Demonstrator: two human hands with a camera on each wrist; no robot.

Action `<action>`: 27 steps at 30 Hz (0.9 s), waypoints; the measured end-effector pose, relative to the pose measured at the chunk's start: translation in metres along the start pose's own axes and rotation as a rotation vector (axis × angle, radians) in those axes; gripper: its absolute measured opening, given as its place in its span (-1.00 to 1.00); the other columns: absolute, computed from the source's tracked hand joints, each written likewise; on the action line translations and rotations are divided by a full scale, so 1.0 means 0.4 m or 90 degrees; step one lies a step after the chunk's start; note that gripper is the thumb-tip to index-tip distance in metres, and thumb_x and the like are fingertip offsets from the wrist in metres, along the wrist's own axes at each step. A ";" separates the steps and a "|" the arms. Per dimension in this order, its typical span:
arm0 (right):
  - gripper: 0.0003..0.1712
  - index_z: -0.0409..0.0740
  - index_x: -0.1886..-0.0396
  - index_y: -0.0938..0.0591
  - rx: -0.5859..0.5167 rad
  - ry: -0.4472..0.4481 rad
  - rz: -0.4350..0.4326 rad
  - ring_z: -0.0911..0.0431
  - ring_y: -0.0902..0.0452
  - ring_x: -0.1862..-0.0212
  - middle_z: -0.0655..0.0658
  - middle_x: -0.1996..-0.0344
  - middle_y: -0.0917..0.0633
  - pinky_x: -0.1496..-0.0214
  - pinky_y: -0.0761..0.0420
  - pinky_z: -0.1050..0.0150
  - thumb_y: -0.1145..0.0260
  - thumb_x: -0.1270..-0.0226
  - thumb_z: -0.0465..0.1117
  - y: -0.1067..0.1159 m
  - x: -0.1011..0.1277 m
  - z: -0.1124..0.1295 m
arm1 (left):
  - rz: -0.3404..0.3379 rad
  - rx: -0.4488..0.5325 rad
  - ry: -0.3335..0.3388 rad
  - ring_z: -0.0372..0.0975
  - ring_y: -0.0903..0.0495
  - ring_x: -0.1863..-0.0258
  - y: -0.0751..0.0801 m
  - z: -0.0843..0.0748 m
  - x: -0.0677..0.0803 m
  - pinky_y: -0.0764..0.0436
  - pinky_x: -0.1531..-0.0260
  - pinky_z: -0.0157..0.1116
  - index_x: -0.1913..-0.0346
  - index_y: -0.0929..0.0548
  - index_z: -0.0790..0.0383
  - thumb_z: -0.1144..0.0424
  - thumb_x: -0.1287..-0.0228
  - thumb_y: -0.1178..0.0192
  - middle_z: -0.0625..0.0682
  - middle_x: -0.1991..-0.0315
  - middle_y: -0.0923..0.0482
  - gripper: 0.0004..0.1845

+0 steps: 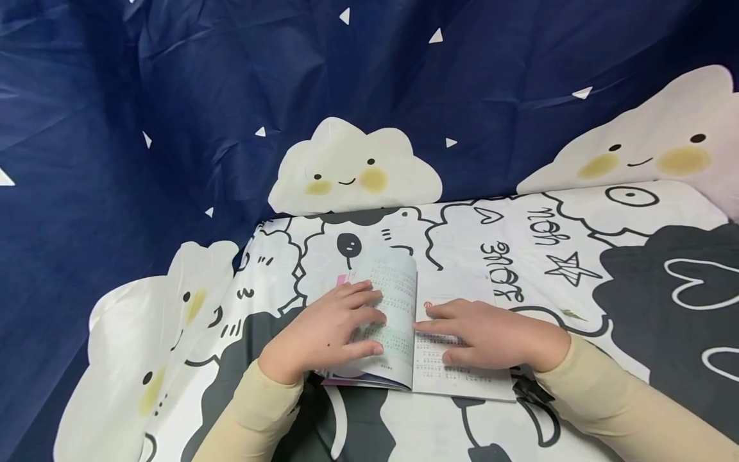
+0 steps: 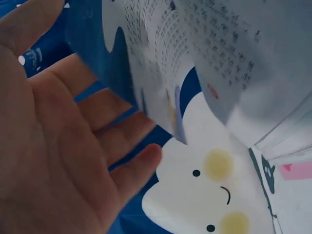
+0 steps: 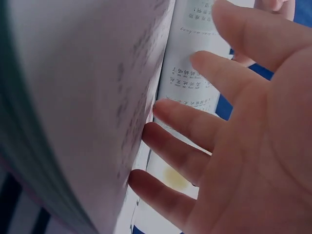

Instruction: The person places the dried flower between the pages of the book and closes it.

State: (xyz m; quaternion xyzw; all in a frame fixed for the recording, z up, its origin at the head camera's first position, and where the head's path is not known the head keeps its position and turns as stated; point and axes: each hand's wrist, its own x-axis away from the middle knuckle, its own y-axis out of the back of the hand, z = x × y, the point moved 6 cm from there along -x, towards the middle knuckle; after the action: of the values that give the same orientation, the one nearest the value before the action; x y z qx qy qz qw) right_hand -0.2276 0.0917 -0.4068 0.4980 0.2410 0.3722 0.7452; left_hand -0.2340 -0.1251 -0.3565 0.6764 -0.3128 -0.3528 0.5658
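An open book (image 1: pixel 398 301) with rows of printed characters lies on a patterned sheet. My left hand (image 1: pixel 335 328) rests over its left page, fingers spread and pointing right. On the right page lies my right hand (image 1: pixel 476 333), its fingertips reaching toward the spine. In the left wrist view, the left hand (image 2: pixel 73 141) shows its palm beside the book's cover and pages (image 2: pixel 156 53). The right wrist view has the right hand (image 3: pixel 234 126) with separated fingers, fingertips against or very near a page (image 3: pixel 97 107); exact contact is hard to tell.
Black-and-white cartoon bedding (image 1: pixel 462 244) spreads under the book. Behind it hangs a dark blue fabric (image 1: pixel 202 77) with white triangles. Cloud-shaped cushions or prints with faces stand at the back (image 1: pixel 355 170), the left (image 1: pixel 133 353) and the right (image 1: pixel 652 141).
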 end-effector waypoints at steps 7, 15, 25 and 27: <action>-0.35 0.08 -0.47 -0.48 0.016 -0.021 0.007 -0.09 -0.31 -0.44 -0.13 -0.48 -0.38 -0.35 -0.39 -0.15 -0.33 -0.41 0.00 0.005 0.005 -0.020 | 0.052 0.006 0.002 0.02 -0.20 -0.50 -0.050 -0.008 -0.011 -0.18 -0.47 -0.06 -0.34 -0.60 -0.03 -0.29 -0.33 -0.20 0.11 -0.46 -0.36 -0.36; -0.32 0.03 -0.41 -0.54 0.025 -0.104 0.008 -0.18 -0.25 -0.47 -0.19 -0.45 -0.39 -0.38 -0.34 -0.19 -0.40 -0.28 -0.03 0.024 0.021 -0.089 | 0.108 0.040 0.079 0.03 0.00 -0.57 -0.103 0.017 -0.012 -0.13 -0.48 -0.04 -0.55 -0.33 -0.17 -0.34 -0.25 -0.25 0.08 -0.60 -0.05 -0.16; -0.20 0.01 -0.40 -0.56 0.020 -0.188 -0.023 -0.29 -0.20 -0.47 -0.25 -0.46 -0.37 -0.37 -0.29 -0.30 -0.48 -0.08 -0.02 0.054 0.057 -0.170 | 0.120 0.064 0.086 -0.04 0.16 -0.60 -0.133 0.024 -0.020 -0.06 -0.51 -0.11 -0.57 -0.28 -0.15 -0.28 -0.04 -0.47 0.00 -0.62 0.03 0.02; -0.20 0.00 -0.40 -0.56 0.009 -0.197 -0.023 -0.30 -0.18 -0.47 -0.27 -0.47 -0.35 -0.36 -0.28 -0.31 -0.48 -0.08 -0.03 0.057 0.066 -0.180 | 0.128 0.072 0.075 -0.02 0.15 -0.60 -0.137 0.019 -0.022 -0.07 -0.51 -0.10 -0.57 -0.28 -0.16 -0.27 -0.04 -0.48 0.00 -0.62 0.02 0.02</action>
State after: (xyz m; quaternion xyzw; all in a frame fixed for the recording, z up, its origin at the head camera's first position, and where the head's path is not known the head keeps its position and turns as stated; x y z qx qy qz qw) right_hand -0.2713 0.1582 -0.4134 0.5502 0.1343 0.2760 0.7766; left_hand -0.2438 -0.1132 -0.4103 0.6919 -0.3652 -0.2357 0.5765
